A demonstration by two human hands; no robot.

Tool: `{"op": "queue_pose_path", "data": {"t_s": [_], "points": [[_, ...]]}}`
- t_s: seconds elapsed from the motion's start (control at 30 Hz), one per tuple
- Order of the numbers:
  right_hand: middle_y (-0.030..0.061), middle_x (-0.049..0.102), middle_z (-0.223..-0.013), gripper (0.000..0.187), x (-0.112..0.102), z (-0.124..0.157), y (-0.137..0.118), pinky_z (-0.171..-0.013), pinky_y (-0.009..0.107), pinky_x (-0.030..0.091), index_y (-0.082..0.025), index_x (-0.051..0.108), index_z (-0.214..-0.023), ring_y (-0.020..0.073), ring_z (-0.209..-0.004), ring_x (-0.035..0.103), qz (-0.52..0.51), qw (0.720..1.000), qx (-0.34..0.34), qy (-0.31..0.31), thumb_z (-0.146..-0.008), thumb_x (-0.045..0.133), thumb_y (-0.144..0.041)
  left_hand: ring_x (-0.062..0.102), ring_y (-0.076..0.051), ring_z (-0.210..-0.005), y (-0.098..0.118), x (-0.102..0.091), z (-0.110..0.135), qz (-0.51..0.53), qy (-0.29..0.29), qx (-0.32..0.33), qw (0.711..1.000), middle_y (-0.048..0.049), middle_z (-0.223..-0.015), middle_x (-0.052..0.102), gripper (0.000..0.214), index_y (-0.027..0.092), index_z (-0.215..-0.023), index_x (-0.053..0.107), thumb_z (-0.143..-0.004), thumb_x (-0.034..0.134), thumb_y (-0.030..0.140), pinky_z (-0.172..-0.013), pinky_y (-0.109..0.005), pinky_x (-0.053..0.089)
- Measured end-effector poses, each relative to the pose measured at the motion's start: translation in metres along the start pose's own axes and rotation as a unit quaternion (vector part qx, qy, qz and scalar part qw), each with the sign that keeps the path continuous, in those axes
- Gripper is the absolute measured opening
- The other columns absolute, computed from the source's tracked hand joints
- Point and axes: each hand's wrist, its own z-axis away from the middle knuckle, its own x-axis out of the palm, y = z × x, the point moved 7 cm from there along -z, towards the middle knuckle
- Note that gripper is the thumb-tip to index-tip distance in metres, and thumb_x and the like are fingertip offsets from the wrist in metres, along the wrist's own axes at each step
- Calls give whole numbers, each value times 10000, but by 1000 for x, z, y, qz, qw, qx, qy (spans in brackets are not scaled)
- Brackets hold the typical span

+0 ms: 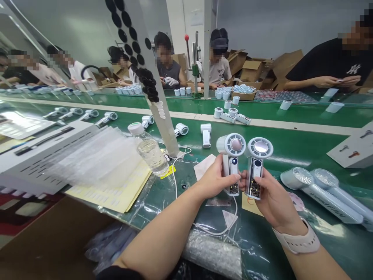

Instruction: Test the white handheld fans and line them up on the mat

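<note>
My left hand point(217, 177) grips a handheld fan point(233, 149) upright by its handle, the thumb across the open front where circuit parts show. A lit round display sits near the top of that handle, and a white cable point(231, 223) hangs below it. In my right hand point(272, 194) is a second handheld fan point(258, 155), also upright with its circuit board exposed and its round display dark. The two fans stand side by side, their heads close together. My fingers hide parts of both handles.
Two larger fans point(329, 198) lie at right. A clear bottle point(151, 149) stands at left by yellow sheets point(116, 192) and a slotted white panel point(52, 155). A slanted metal post point(164, 120) rises behind. More fans point(206, 136) lie on the green bench; several people sit across.
</note>
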Motion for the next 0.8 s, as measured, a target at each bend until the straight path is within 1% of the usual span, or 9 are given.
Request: {"op": "queue_pose_path", "data": {"t_s": [0.1,0.23,0.4,0.53,0.6,0.67,0.7,0.73,0.8], "points": [[42,695,-856,170,-2,-1,3,-710,402,537,-235,651,-902,220,-724,648,7,1000,-1,6,-746,679,-299,642,-277,-947,1,-3,0,-34,24,9,999,-67,-970,651,536,202,-1128,525,-697,809,347,-858,-439,498],[53,716,-879,207,-5,-3,9,-752,437,559,-233,671,-910,251,-775,680,-3,1000,15,21,-711,698,-283,623,-288,-950,5,-3,0,-84,44,6,995,-70,-973,652,527,206,-1129,516,-687,785,299,-842,-440,495],[64,730,-919,185,-6,-3,13,-772,457,564,-237,670,-919,278,-845,691,-15,999,31,16,-745,689,-295,619,-282,-894,13,0,4,-147,66,-33,986,-84,-990,641,489,198,-1120,478,-700,716,279,-756,-408,489],[50,729,-856,162,-4,-4,16,-730,427,563,-242,668,-883,267,-797,684,-29,998,42,20,-764,698,-348,617,-273,-870,20,6,12,-172,73,-51,981,-72,-954,630,480,195,-1130,489,-703,697,263,-744,-400,495],[35,714,-797,183,-4,-6,16,-672,381,555,-237,675,-854,241,-730,665,-34,998,42,33,-755,720,-383,634,-251,-822,23,16,18,-123,44,-59,990,-64,-934,627,498,197,-1163,475,-714,686,233,-719,-384,511],[19,692,-741,210,-5,-7,14,-624,339,539,-227,676,-803,210,-665,633,-20,998,36,45,-734,749,-411,656,-227,-740,23,34,28,-35,-31,-97,994,-50,-886,628,503,204,-1198,437,-746,659,224,-661,-359,526],[14,678,-708,231,-5,-8,12,-609,332,535,-224,671,-770,201,-638,617,-2,999,30,42,-721,760,-432,664,-222,-705,23,44,34,-1,-72,-124,990,-45,-863,627,497,208,-1208,422,-764,644,229,-625,-345,527],[11,663,-674,260,-4,-8,10,-601,335,536,-222,662,-734,198,-617,604,20,999,24,32,-708,769,-458,670,-223,-692,22,53,40,9,-105,-149,983,-47,-860,631,499,212,-1219,420,-772,640,234,-594,-330,521],[21,657,-640,330,0,-7,7,-620,369,556,-222,650,-683,213,-613,608,69,997,17,2,-676,778,-526,670,-225,-680,23,61,49,-23,-130,-172,976,-59,-883,642,551,220,-1258,434,-755,658,224,-546,-309,503]]}}
